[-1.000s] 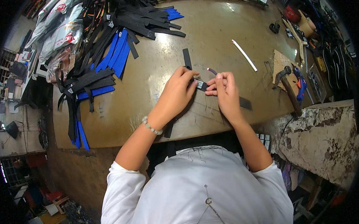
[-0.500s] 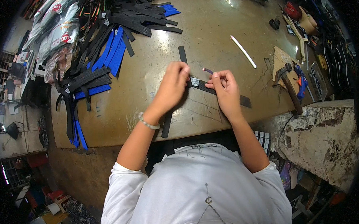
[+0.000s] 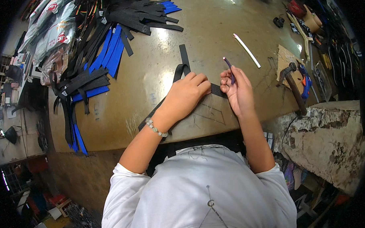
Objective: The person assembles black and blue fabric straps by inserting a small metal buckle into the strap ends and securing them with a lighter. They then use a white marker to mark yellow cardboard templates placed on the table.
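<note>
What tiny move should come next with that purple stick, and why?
Maybe turn the purple stick so its pale tip faces the black strap: the right hand holds it pointing away, and the left hand is on the strap.

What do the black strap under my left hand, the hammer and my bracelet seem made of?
Strap: probably woven webbing, matte, judging by its flat, textured face. Hammer: dull brown handle suggests wood; the dark, solid head suggests metal. Bracelet: pale, shiny round beads, perhaps stone or glass; I can't tell.
</note>
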Demonstrator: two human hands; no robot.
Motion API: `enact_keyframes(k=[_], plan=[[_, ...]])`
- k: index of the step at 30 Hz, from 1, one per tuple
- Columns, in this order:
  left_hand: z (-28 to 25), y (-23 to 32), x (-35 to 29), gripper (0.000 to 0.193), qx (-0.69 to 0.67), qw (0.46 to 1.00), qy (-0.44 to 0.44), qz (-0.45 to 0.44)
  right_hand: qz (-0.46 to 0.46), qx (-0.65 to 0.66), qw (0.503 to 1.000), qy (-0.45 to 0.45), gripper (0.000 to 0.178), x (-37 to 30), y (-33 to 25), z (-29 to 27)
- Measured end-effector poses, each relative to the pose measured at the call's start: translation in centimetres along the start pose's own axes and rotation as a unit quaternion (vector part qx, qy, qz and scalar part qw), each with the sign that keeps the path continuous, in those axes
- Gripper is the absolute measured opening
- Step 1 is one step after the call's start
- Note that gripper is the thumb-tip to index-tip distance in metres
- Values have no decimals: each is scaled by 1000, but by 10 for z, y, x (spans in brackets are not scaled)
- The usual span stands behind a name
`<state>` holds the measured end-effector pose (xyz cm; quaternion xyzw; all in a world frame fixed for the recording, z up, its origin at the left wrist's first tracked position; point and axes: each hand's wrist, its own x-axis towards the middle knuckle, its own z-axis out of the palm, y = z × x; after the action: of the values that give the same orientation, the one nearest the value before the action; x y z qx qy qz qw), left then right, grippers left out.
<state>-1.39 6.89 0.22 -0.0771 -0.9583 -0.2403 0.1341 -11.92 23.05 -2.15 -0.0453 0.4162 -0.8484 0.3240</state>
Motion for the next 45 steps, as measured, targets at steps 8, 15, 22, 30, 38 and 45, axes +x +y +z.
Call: enact_keyframes(k=[8,15,22,30,38,45], plan=[[-2,-40,-1,20,-545,792,94,-259,-39,-236,970,44,20,-2,17,16],[-11,-63,-4,19,-760,578,79,-287,-174,-436,882,32,18,-6,18,31],[-8,-63,-6,20,-745,611,62,-261,-163,-465,870,27,21,-1,28,36],[-56,-40,-4,18,-639,730,68,-231,-169,-453,874,39,25,1,27,28],[-56,15,-26,29,-13,991,-40,-126,-121,-386,914,31,26,7,25,18],[-30,-4,-27,27,136,987,-20,-81,-5,-275,960,-44,20,6,-23,15]])
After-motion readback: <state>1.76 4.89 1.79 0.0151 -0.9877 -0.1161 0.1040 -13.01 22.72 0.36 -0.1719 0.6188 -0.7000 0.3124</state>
